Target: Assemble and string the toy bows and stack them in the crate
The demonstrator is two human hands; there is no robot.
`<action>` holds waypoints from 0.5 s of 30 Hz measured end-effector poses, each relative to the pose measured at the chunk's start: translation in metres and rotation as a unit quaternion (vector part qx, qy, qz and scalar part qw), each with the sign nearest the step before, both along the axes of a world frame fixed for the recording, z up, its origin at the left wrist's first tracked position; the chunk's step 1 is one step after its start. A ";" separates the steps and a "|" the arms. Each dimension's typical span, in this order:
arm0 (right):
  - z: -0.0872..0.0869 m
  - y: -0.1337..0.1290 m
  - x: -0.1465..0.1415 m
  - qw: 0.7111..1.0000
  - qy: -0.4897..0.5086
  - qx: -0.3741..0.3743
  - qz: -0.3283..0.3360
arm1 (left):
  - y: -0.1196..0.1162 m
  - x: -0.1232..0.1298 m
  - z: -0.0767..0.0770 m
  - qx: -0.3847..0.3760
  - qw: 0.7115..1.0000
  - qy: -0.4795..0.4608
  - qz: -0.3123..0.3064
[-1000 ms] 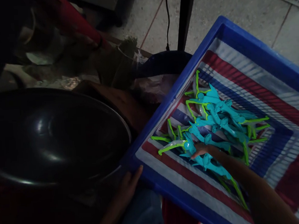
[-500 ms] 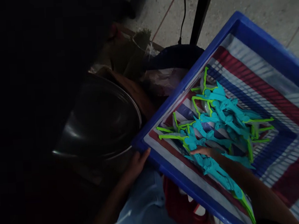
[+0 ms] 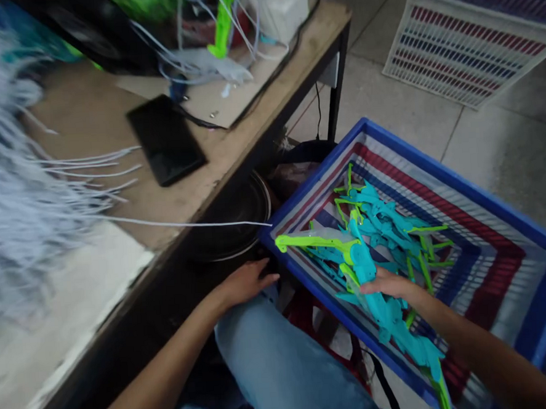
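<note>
My right hand (image 3: 389, 284) is closed around a long turquoise and lime-green plastic piece (image 3: 366, 257), raised above the near side of the blue crate (image 3: 461, 187). Its lime-green arm points left across the crate's rim. Beneath it, several similar turquoise and green pieces (image 3: 384, 213) lie tangled on the striped lining. My left hand (image 3: 247, 283) is by my knee, just outside the crate's left corner, fingers apart and nothing in them. The exact kind of plastic piece I cannot make out.
The wooden table (image 3: 185, 204) on the left carries a black phone-like slab (image 3: 166, 140) and a heap of white cords (image 3: 32, 201). One cord reaches past the table's edge. A dark round basin (image 3: 232, 222) sits below. Another white crate (image 3: 467, 50) stands behind on the floor.
My view has swung up, bringing the tabletop into sight. My right hand has lifted a plastic piece off the pile. My left hand has come away from the crate's corner toward my knee.
</note>
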State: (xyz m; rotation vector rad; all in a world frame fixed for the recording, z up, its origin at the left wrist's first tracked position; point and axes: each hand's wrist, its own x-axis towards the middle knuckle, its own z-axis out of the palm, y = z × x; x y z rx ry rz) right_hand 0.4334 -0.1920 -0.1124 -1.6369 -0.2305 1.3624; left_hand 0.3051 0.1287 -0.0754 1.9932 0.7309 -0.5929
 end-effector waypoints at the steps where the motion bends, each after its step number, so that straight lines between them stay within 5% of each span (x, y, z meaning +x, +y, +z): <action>1: 0.018 0.004 -0.001 1.000 -0.023 0.016 0.001 | -0.017 -0.008 0.022 -0.019 0.999 -0.034 -0.007; 3: 0.059 0.022 -0.004 0.996 -0.053 0.064 0.011 | -0.061 -0.027 0.056 -0.088 0.989 -0.118 0.016; 6: 0.121 0.064 -0.019 0.988 -0.045 0.133 0.059 | -0.129 -0.057 0.079 -0.265 0.934 -0.217 0.104; 11: 0.203 0.141 -0.094 0.964 -0.040 0.154 0.215 | -0.178 -0.121 0.092 -0.435 0.726 -0.365 0.388; 15: 0.229 0.188 -0.186 0.915 -0.101 0.124 0.369 | -0.181 -0.194 0.117 -0.416 0.572 -0.440 0.554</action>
